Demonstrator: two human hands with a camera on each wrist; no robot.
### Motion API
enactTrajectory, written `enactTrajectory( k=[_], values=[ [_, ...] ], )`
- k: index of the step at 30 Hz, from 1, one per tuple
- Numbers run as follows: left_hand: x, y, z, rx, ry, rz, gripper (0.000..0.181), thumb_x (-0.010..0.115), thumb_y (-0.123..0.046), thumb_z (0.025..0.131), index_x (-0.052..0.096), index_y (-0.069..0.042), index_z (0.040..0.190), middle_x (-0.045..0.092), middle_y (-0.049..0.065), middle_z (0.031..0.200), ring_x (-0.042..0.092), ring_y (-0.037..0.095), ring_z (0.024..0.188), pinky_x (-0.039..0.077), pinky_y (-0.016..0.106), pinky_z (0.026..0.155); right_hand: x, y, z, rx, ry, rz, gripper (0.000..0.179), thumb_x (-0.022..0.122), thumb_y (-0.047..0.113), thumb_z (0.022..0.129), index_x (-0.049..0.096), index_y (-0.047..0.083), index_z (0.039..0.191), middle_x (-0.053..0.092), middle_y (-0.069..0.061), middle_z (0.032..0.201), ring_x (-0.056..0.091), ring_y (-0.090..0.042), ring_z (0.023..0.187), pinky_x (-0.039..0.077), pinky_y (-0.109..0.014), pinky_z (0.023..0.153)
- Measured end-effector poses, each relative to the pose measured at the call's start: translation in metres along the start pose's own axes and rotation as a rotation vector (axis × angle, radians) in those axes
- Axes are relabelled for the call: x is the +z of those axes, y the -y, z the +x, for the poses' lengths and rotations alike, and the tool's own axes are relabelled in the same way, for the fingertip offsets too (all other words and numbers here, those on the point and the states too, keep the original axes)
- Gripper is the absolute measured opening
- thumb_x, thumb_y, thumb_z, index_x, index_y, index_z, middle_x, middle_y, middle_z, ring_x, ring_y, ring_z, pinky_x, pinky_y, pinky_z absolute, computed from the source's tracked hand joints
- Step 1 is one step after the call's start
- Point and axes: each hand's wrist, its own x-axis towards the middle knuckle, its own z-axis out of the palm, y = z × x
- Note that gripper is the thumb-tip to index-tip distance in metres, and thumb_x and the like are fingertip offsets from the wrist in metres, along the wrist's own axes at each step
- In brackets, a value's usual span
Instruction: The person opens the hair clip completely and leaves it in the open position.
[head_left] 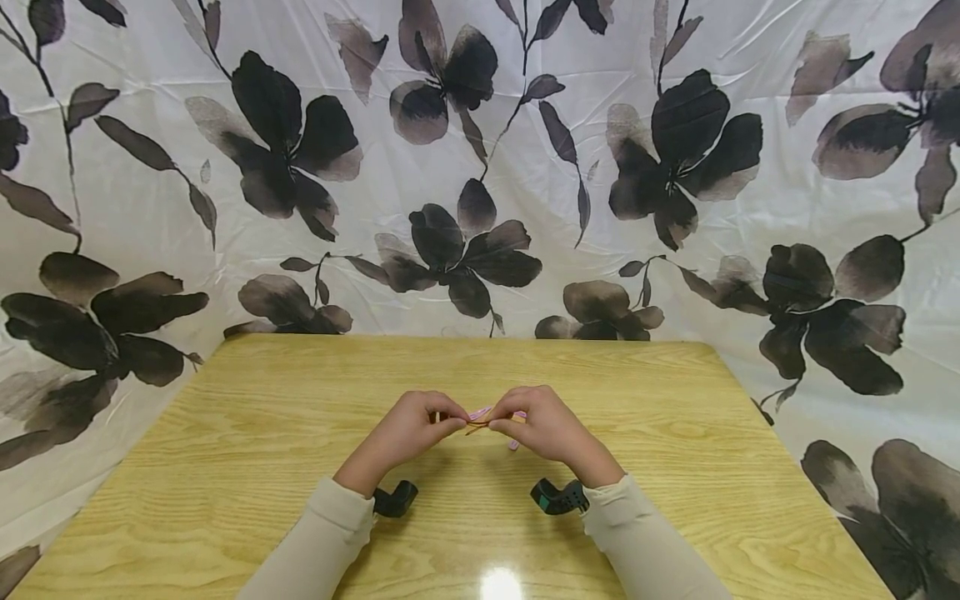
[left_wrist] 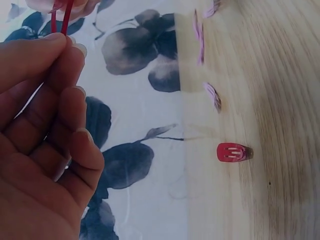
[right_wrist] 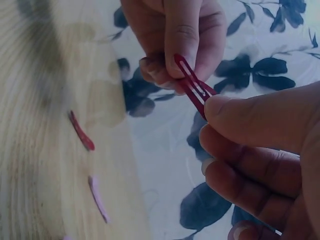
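Note:
Both hands meet above the table, holding a red snap hair clip [right_wrist: 192, 87] between them. My left hand [head_left: 412, 425] pinches one end of it between thumb and fingertips. At the other end, the thumb and forefinger of my right hand [head_left: 546, 422] grip the clip. In the right wrist view the clip looks sprung apart, one strip angled away from its slotted frame. The left wrist view shows only two red strips of it, above the left fingertips [left_wrist: 65, 42].
Below the hands, on the wooden table [head_left: 300, 367], lie another red hair clip [left_wrist: 231, 152] and several pink hair clips [left_wrist: 212, 96], spaced apart. A floral cloth [head_left: 465, 167] hangs behind the table's far edge. Black devices [head_left: 558, 497] sit at both wrists.

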Motion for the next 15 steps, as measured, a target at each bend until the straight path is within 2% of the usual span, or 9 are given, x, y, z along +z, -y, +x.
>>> enactTrajectory(
  k=[5, 9, 15],
  values=[
    [0.0003, -0.0005, -0.0002, 0.005, 0.020, 0.027, 0.007, 0.069, -0.020, 0.090, 0.076, -0.018, 0.091, 0.067, -0.007, 0.082, 0.050, 0.007, 0.066, 0.042, 0.022, 0.057, 0.0016, 0.0021, -0.0002, 0.072, 0.013, 0.042, 0.007, 0.070, 0.019, 0.089, 0.076, 0.022, 0.090, 0.074, 0.008, 0.090, 0.064, -0.006, 0.074, 0.052, -0.029, 0.071],
    [0.0016, -0.0002, 0.0001, 0.005, 0.047, 0.067, 0.007, 0.069, -0.018, 0.090, 0.076, -0.017, 0.091, 0.066, -0.007, 0.082, 0.051, 0.004, 0.070, 0.044, 0.022, 0.061, 0.0035, 0.0039, -0.0004, 0.114, 0.037, 0.085, 0.007, 0.070, 0.017, 0.089, 0.076, 0.021, 0.090, 0.074, 0.006, 0.089, 0.060, -0.004, 0.058, 0.049, -0.024, 0.062],
    [0.0047, 0.0038, 0.0010, -0.008, 0.079, 0.113, 0.008, 0.069, -0.015, 0.090, 0.076, -0.019, 0.093, 0.066, -0.009, 0.085, 0.052, 0.003, 0.073, 0.045, 0.021, 0.064, 0.0083, 0.0023, 0.0003, 0.117, 0.074, 0.085, 0.006, 0.070, 0.018, 0.090, 0.075, 0.019, 0.090, 0.074, 0.005, 0.087, 0.061, -0.009, 0.057, 0.048, -0.023, 0.057]
  ],
)
